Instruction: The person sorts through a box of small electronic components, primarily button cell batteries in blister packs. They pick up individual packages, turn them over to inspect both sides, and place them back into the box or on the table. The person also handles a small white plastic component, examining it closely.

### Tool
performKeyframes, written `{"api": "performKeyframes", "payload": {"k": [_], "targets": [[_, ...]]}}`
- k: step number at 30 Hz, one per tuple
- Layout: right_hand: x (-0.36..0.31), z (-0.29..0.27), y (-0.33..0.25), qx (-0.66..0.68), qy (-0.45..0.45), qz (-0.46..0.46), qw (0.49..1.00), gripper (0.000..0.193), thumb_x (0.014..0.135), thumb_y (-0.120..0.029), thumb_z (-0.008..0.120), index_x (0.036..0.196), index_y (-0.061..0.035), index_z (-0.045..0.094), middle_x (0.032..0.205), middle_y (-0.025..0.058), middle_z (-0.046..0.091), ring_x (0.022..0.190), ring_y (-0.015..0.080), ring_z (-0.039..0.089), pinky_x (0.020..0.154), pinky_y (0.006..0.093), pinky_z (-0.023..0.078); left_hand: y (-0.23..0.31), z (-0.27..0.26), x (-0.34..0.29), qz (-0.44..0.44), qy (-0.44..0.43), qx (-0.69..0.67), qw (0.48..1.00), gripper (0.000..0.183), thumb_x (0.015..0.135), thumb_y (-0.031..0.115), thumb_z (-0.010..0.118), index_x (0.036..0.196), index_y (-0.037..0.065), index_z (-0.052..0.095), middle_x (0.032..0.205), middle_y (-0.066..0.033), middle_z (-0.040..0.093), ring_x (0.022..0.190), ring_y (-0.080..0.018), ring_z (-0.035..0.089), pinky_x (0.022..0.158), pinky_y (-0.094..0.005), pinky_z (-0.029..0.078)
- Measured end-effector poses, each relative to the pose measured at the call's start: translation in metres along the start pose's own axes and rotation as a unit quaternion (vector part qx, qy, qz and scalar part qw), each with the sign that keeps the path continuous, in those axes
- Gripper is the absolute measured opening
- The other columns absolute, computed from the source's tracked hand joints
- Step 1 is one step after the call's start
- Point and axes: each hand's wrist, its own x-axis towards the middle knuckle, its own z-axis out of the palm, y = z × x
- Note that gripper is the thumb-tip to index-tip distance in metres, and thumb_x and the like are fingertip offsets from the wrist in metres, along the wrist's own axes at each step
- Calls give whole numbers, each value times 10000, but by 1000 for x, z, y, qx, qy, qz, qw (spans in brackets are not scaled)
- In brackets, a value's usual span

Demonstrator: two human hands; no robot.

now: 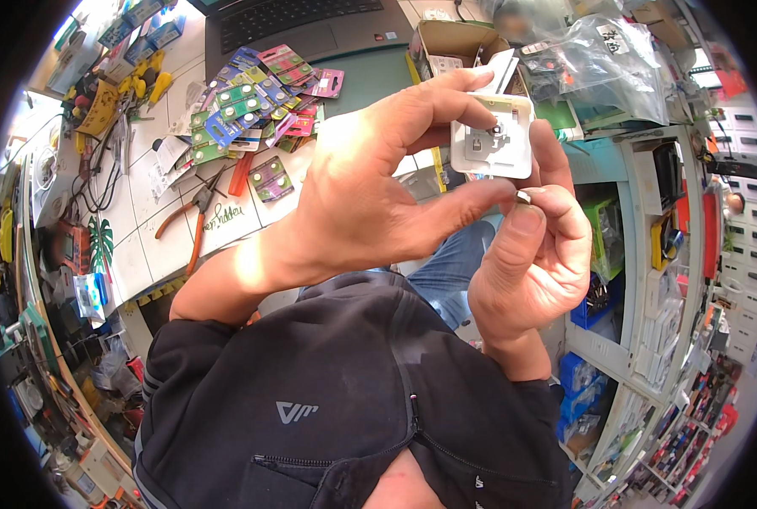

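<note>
Fitting seems unfinished: a small white square device (490,136) is gripped, raised above the bench's right edge, by the left hand (370,182); a tiny silvery part (522,197) is pinched by the right hand (535,254), not yet seated.
</note>
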Motion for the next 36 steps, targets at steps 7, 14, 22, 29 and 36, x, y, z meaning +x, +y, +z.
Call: {"api": "performKeyframes", "payload": {"k": [7,14,22,29,36], "targets": [[-2,-6,13,-67,-40,-54,996,163,954,-63,589,1053,53,532,1392,316,447,1258,311,509,1023,384,438,3,1,4,9,45,87,995,277,802,-70,708,1056,-79,599,1186,-215,629,1101,-215,624,824,-288,583],[-1,-4,21,-146,-44,-118,981,138,864,-6,675,976,53,620,1289,317,549,1199,365,578,939,363,494,11,1,7,-43,61,120,990,252,780,-60,738,1009,-60,633,1123,-176,665,941,-162,680,746,-256,598],[1,-3,23,-209,-62,-158,963,123,855,1,681,952,51,624,1250,307,578,1170,389,596,941,382,504,7,0,4,1,76,184,980,200,773,-61,739,957,-52,661,1015,-164,701,901,-151,694,700,-252,599],[3,-1,23,-205,-53,-136,968,127,844,23,685,956,45,628,1251,290,586,1164,365,606,938,369,505,6,-2,7,126,83,333,931,140,748,-13,762,864,-30,686,956,-193,716,759,-218,731,604,-263,579],[7,0,25,-220,-31,-130,966,131,827,37,698,943,37,637,1186,268,632,1078,331,658,904,349,521,5,-3,9,143,60,356,921,152,739,-22,752,875,-20,685,953,-192,715,708,-243,720,597,-279,578]]}}
